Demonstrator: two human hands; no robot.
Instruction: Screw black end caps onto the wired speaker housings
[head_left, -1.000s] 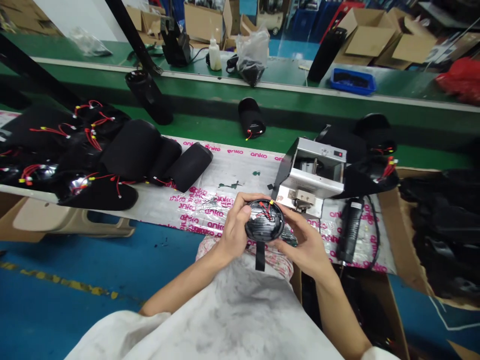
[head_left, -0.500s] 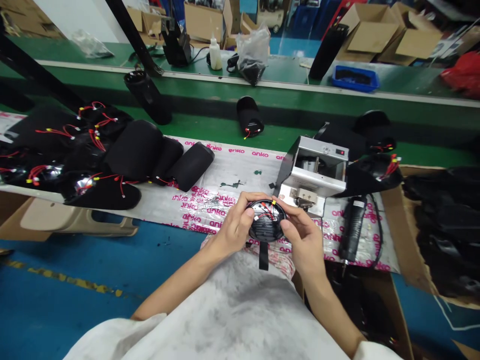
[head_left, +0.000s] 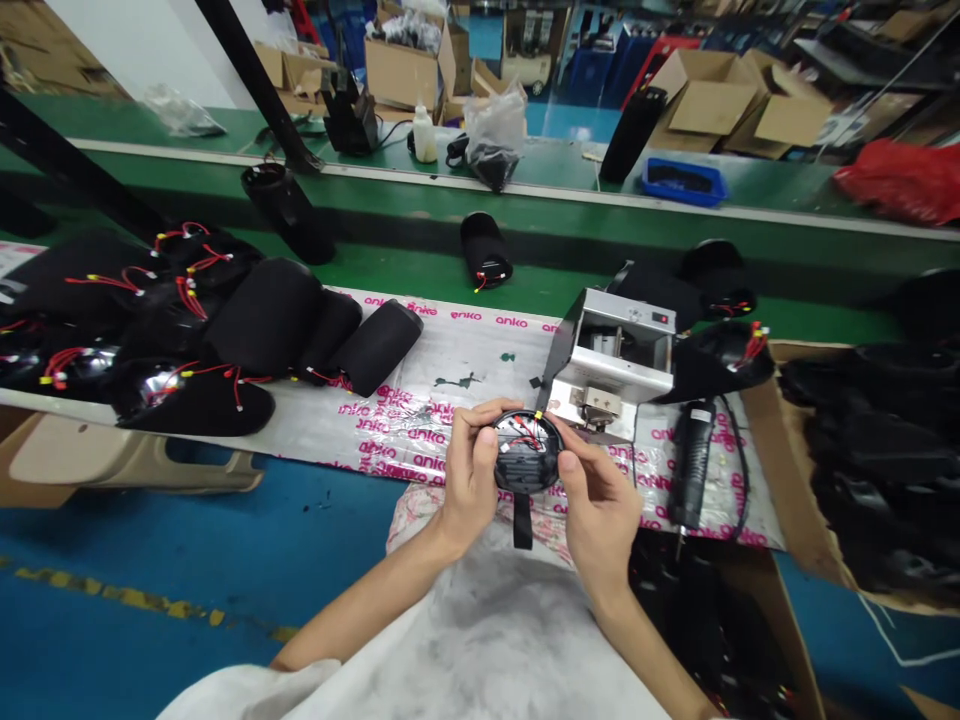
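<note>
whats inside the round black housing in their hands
Tangled red wires show inside the round black housing. The left hand and right hand cover parts of its rim, and anything beneath the wires cannot be seen.

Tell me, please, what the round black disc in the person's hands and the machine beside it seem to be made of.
The round black disc looks like glossy moulded plastic, going by its smooth shine, though the look leaves that open. The machine's housing looks like brushed stainless steel, from its pale metallic sheen.

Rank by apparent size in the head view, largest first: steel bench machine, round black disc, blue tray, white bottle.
Steel bench machine;
then round black disc and blue tray, too alike to rank;
white bottle smallest.
</note>
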